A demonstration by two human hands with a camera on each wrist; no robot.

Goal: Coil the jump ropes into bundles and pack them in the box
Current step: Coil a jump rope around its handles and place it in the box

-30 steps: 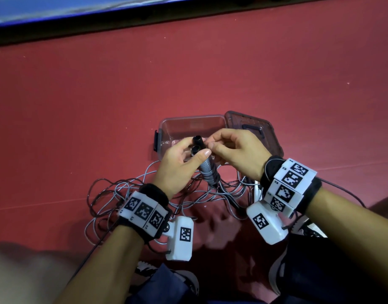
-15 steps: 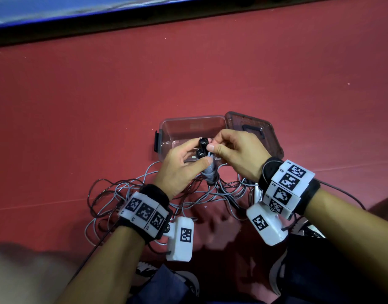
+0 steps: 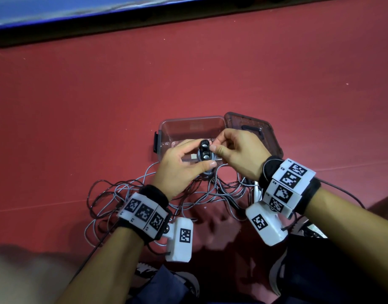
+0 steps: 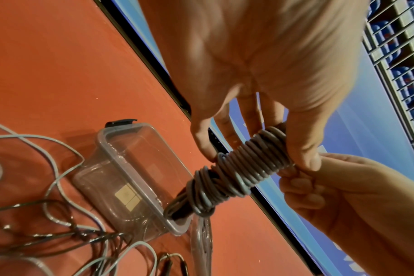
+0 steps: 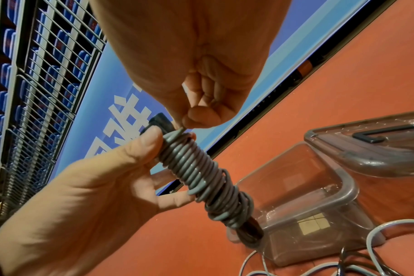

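A jump rope bundle [image 3: 205, 155], grey cord coiled tightly round two black handles, is held upright just above the near rim of the clear plastic box [image 3: 189, 126]. My left hand [image 3: 184, 165] grips the bundle [image 4: 239, 171] between thumb and fingers. My right hand [image 3: 234, 150] pinches the cord's end at the top of the coil [image 5: 196, 168], beside the black handle tips. The box [image 5: 319, 201] stands open and holds nothing but a pale sticker on its floor.
Loose grey and dark ropes [image 3: 127, 194] lie tangled on the red floor between my wrists and the box. The box's dark lid [image 3: 252, 130] leans open at its right side. A blue banner [image 3: 57, 9] borders the floor at the far edge.
The bundle has tipped up from leaning, so its handle ends now face me. My right hand has shifted slightly to the right while pinching the cord at the top.
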